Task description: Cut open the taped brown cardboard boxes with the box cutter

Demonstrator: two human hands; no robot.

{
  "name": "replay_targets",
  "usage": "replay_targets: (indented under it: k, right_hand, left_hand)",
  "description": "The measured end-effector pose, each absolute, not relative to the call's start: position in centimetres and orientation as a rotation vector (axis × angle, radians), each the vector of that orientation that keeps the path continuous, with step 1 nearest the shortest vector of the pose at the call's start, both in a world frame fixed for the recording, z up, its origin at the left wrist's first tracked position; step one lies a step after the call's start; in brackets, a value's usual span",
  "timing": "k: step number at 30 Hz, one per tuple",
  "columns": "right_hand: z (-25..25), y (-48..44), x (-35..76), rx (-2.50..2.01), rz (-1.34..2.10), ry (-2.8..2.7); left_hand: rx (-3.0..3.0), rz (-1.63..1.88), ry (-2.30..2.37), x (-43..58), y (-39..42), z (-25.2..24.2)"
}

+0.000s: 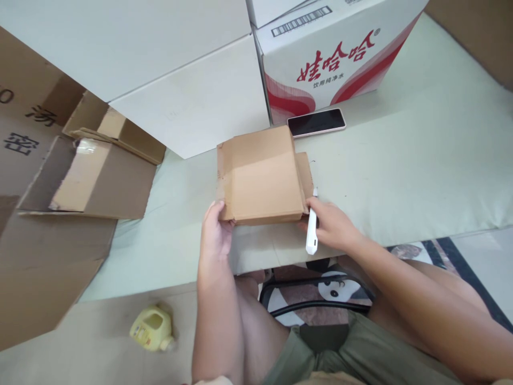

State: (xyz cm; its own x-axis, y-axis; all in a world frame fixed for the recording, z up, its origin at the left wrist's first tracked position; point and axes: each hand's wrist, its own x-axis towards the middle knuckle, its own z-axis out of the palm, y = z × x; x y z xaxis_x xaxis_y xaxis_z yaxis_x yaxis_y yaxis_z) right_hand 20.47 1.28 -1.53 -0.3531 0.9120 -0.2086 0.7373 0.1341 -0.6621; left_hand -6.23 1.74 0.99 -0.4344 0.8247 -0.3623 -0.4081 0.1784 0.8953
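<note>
With our left hand [216, 232] we grip the near left corner of a small cardboard box [264, 171], thumb pressed on top and fingers curled at its side and below; with our right hand [334, 224] at the near right corner we hold a white box cutter [311, 235], its tip pointing away from us. Our left forearm runs almost straight forward, while the right one slants in from the lower right. The box lies flat near the front edge of a table covered in pale green cloth [409, 187], a flap [305, 171] sticking out on its right; we cannot see what is inside. Just beyond lies a dark-screened phone [316, 123], in front of a white carton [288, 85] on which we read 娃哈哈 in large red characters, with 饮用纯净水 smaller underneath and a barcode on top. To its left stand plain white boxes [192, 101], and farther left we have brown cartons [116, 184] with raised flaps, their contents hidden from us. The large cardboard panel [24, 171] at the left edge shows 汤 and 密. On the floor below, we see a yellow jug [138, 327] with a label too blurred to read.
</note>
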Motion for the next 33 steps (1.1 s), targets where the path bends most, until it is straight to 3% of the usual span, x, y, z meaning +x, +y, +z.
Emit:
replay_targets:
  k: [33]
  right_hand:
    - [-1.7,1.28,20.48,-1.613,0.981,-2.19]
  left_hand:
    - [0.418,1.506,1.418,-5.55,1.7,0.96]
